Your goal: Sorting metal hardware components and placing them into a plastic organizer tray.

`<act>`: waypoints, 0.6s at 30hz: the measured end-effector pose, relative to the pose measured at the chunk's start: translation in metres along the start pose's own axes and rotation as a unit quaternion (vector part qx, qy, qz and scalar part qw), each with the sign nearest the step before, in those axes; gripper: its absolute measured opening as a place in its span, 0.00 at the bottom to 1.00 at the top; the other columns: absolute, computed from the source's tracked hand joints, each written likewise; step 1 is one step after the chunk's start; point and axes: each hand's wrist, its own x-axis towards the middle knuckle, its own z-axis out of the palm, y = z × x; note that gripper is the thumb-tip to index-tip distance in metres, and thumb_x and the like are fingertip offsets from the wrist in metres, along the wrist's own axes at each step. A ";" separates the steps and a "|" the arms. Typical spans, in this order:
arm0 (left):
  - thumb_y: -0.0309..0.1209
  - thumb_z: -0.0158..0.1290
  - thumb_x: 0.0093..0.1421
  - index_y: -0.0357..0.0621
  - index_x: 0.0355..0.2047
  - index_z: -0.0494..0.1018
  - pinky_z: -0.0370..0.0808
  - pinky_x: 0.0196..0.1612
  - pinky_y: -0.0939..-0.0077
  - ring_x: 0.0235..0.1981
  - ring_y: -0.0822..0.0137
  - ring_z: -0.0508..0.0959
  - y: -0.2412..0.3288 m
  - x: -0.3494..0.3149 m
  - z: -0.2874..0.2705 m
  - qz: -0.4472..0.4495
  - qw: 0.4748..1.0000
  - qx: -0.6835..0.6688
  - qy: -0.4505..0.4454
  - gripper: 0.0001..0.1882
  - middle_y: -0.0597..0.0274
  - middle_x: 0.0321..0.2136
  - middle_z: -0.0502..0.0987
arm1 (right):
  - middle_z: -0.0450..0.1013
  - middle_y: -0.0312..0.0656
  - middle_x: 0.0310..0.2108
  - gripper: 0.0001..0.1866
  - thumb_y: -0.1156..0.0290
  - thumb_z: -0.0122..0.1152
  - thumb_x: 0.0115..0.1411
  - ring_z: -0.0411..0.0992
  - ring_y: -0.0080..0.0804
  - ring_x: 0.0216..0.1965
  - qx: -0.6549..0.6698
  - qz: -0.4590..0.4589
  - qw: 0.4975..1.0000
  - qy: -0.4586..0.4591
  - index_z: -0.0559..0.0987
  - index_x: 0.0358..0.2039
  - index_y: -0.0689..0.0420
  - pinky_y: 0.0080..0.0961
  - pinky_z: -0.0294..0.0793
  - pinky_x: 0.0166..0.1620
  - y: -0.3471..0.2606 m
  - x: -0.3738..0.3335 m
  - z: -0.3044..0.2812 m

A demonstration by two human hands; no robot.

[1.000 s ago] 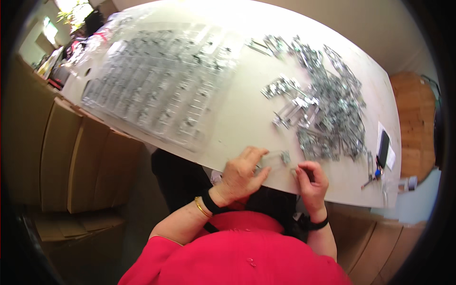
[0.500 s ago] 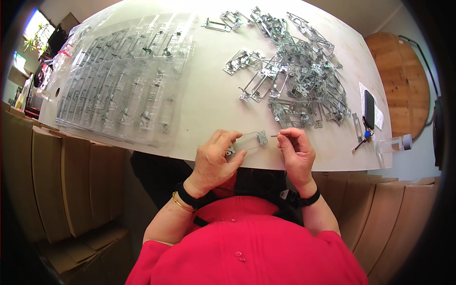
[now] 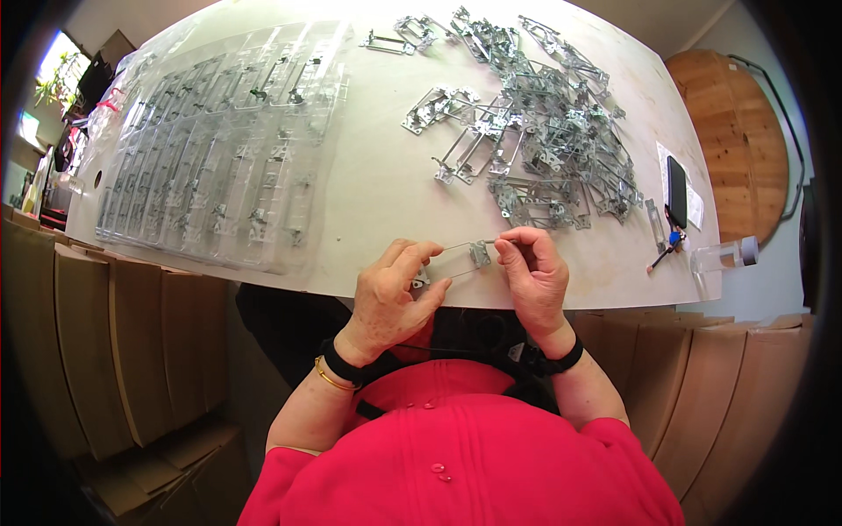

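Observation:
My left hand (image 3: 392, 287) is closed around one end of a metal bracket (image 3: 480, 254), a silvery frame with two thin parallel rods and a small plate at its right end. Just beyond that plate, my right hand (image 3: 535, 273) pinches a thin metal pin between thumb and fingertips. Its tip meets or nearly meets the bracket's right end; whether they touch I cannot tell. Both hands are above the table's near edge. A large heap of similar metal brackets (image 3: 561, 145) lies farther off to the right.
Clear plastic trays (image 3: 326, 188) holding rows of metal brackets cover the table's left side. On the right are a black phone (image 3: 676, 188) on paper, a small blue-and-black tool (image 3: 672, 240) and a lying clear bottle (image 3: 724, 255). Cardboard boxes (image 3: 96, 337) stand below the table.
My right hand has moved left with the pin, closing the gap to the bracket's right end. My left hand keeps its grip on the bracket. The whole view has shifted slightly.

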 end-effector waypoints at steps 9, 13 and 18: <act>0.26 0.68 0.55 0.42 0.48 0.79 0.79 0.31 0.67 0.31 0.58 0.83 -0.001 0.001 0.002 -0.001 1.000 -0.001 -0.003 0.19 0.55 0.36 0.79 | 0.80 0.41 0.37 0.07 0.79 0.71 0.66 0.78 0.26 0.35 -0.087 -0.063 0.994 0.004 0.82 0.43 0.61 0.22 0.77 0.40 -0.002 0.001 0.002; 0.26 0.68 0.55 0.42 0.48 0.79 0.79 0.31 0.68 0.31 0.57 0.82 0.001 0.000 0.000 0.002 1.000 0.002 -0.005 0.20 0.55 0.37 0.79 | 0.80 0.42 0.38 0.08 0.79 0.71 0.65 0.78 0.29 0.36 -0.100 -0.082 0.992 0.003 0.83 0.43 0.61 0.24 0.78 0.41 -0.005 0.002 0.002; 0.25 0.68 0.55 0.42 0.50 0.79 0.80 0.31 0.68 0.32 0.59 0.83 0.001 0.001 0.000 0.007 1.000 0.002 -0.002 0.22 0.55 0.38 0.80 | 0.80 0.43 0.38 0.08 0.79 0.71 0.65 0.79 0.30 0.36 -0.117 -0.108 0.987 -0.001 0.83 0.43 0.61 0.25 0.78 0.40 -0.009 0.002 0.002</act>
